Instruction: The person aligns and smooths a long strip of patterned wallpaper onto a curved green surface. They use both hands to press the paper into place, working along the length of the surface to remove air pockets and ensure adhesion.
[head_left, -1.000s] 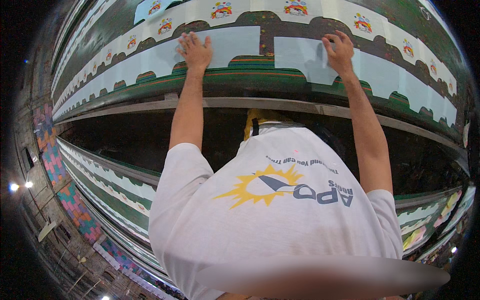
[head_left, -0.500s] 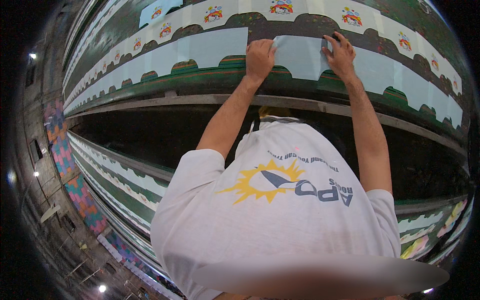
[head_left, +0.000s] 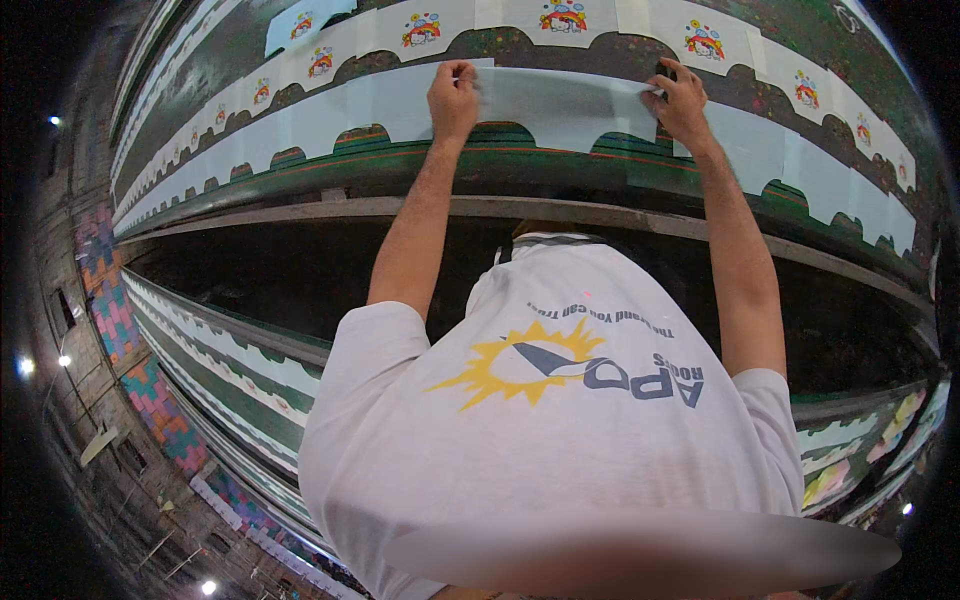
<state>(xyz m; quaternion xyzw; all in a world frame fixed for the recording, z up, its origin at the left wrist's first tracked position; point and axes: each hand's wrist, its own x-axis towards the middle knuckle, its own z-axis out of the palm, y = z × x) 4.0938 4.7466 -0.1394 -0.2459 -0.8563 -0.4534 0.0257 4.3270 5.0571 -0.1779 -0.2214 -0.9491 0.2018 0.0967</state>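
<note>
A pale blue cut piece (head_left: 570, 105) with a scalloped lower edge stretches between my hands over the dark green table. My left hand (head_left: 455, 103) is closed at its upper left corner, with thumb and fingers pinched together. My right hand (head_left: 682, 105) pinches its upper right corner, fingers curled. The held piece overlaps the end of a row of similar pale blue pieces (head_left: 405, 95) on the left. Beside my right hand, another pale blue piece (head_left: 745, 130) lies flat, with a narrow dark gap before it.
Beyond my hands runs a row of white pieces (head_left: 640, 18) printed with colourful cartoon pictures. A grey rail (head_left: 600, 210) edges the table on my side. Behind me stands another long table with rows of pieces (head_left: 240, 350). Colourful stacks (head_left: 165, 400) line the floor at the left.
My left hand has moved left, carrying its end of the pale blue piece onto the left row. The piece now spans the former gap; a narrow gap shows by my right hand, which barely moved.
</note>
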